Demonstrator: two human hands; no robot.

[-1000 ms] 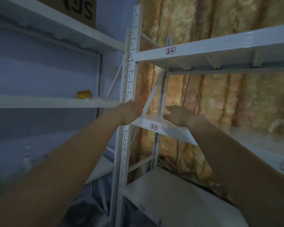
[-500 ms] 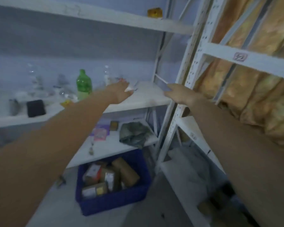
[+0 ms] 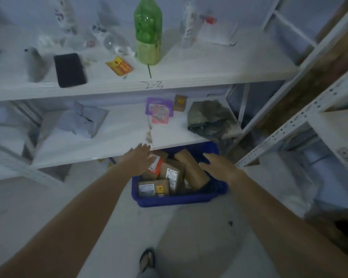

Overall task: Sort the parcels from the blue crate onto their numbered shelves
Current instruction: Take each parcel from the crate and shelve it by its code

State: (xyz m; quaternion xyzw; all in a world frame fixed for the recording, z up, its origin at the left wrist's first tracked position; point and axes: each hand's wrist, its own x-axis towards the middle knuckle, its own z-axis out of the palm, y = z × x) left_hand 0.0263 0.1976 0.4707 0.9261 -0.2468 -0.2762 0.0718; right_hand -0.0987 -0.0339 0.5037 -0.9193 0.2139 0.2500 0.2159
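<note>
The view has swung down from the high shelves to the floor: a second ago both arms reached up at the racking by the labels 2-2 and 3-2, and now the blue crate (image 3: 181,199), half a second ago small and low in the frame, sits at lower centre, tucked partly under the bottom shelf (image 3: 88,145). That suggests one delivery is over and the next pick is starting. The shelf (image 3: 209,75) across the upper frame is marked 2-3 on its front edge and carries a green bottle (image 3: 148,31), a black pouch (image 3: 70,70) and a yellow packet (image 3: 119,66); the one below holds a purple packet (image 3: 159,107) and a dark bag (image 3: 211,118). The crate still holds several cardboard parcels (image 3: 173,173), so much sorting remains. The left hand (image 3: 140,157) has dropped to the crate's left edge, fingers spread flat and empty, over an orange-labelled box (image 3: 154,166). The right hand (image 3: 219,167), also wide and holding nothing, hovers at the right rim beside a long brown box (image 3: 191,168). Neither hand touches a parcel yet, as far as the blur allows.
</note>
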